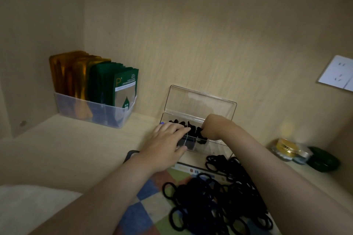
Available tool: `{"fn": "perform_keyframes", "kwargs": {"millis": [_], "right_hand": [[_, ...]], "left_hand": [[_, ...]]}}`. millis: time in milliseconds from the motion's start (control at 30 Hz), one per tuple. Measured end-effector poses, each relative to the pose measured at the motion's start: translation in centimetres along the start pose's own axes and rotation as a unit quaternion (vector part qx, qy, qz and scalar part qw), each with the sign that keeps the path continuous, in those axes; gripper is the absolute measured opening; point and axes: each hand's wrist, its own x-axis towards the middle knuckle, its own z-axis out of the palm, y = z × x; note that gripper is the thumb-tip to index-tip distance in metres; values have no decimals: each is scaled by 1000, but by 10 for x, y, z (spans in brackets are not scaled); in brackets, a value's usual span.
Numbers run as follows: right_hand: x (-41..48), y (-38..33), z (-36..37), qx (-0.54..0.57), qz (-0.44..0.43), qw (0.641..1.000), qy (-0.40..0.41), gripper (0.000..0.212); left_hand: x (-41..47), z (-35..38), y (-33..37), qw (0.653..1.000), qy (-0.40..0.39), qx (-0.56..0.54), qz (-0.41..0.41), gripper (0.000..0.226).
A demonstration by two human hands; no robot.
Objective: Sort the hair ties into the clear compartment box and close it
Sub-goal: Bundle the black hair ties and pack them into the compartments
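lid [200, 101] is up, leaning back toward the wall, so the compartment box [214, 144] is open for loading. it sits at the back of the shelf, just beyond the loose pile [219, 200], so i'd guess short trips from pile to box. the pile lies on a checked cloth [145, 213], and most of the stock is not in yet

left hand [166, 139]: palm down, fingers straight and together, lying across the left end of the box, thumb at the front wall. looks like it's there to pin the light box while the other hand packs

right hand [214, 126]: wrist bent hard, fingers curled down into a compartment among the hair ties [183, 123]. the fingertips are hidden, so my read is it's gripping a bunch and pushing it in

both forearms reach in from the near edge, with the right one passing over the pile

closing has to wait until the pile is gone
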Motion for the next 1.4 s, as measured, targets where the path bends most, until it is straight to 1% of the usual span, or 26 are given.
{"fn": "perform_keyframes", "kwargs": {"millis": [100,167,233,300,400,467,567,633,700,800,867,900,933,1000,1067,1200,1400], "right_hand": [[-2,1,-1,-21,-29,998,-54,25],[-6,5,-7,10,-43,996,-75,32],[-10,11,-12,43,-66,994,-73,38],[-15,17,-13,61,-85,994,-31,45],[-26,23,-7,100,-123,986,50,42],[-34,24,2,100,-148,981,73,42],[-40,27,16,49,-167,979,105,32],[-41,30,24,-7,-164,979,124,35],[-40,31,31,-21,-173,976,134,37],[-41,34,33,44,-179,970,159,30],[-43,36,31,93,-180,961,187,44],[-44,36,31,109,-194,955,198,48],[-44,37,33,114,-215,948,205,46],[-45,38,38,72,-247,942,214,34],[-45,38,43,12,-239,945,224,31],[-45,35,45,-20,-230,952,202,48],[-27,31,42,-37,-220,966,133,54]], "left_hand": [[-1,0,0,1000,1,1,1,57],[-1,0,0,1000,0,2,1,56],[0,-1,1,1000,1,1,0,56],[0,0,1,1000,0,0,-2,56],[0,0,2,1000,-1,3,-4,56],[0,0,2,1000,0,2,-4,55],[0,-1,3,1000,2,1,-4,55],[0,-1,3,1000,1,0,-3,55],[-1,-2,4,1000,-2,2,-5,55],[-1,-3,5,1000,-5,7,-4,55],[-2,-3,5,1000,-6,7,-4,55],[-2,-3,5,1000,-7,7,-4,55],[-2,-3,5,1000,-8,5,-5,55],[-2,-3,6,1000,-10,3,-7,55],[-2,-3,6,1000,-11,3,-7,55],[-2,-3,6,1000,-14,5,-8,54],[-2,-4,6,1000,-24,11,-11,54]]}}
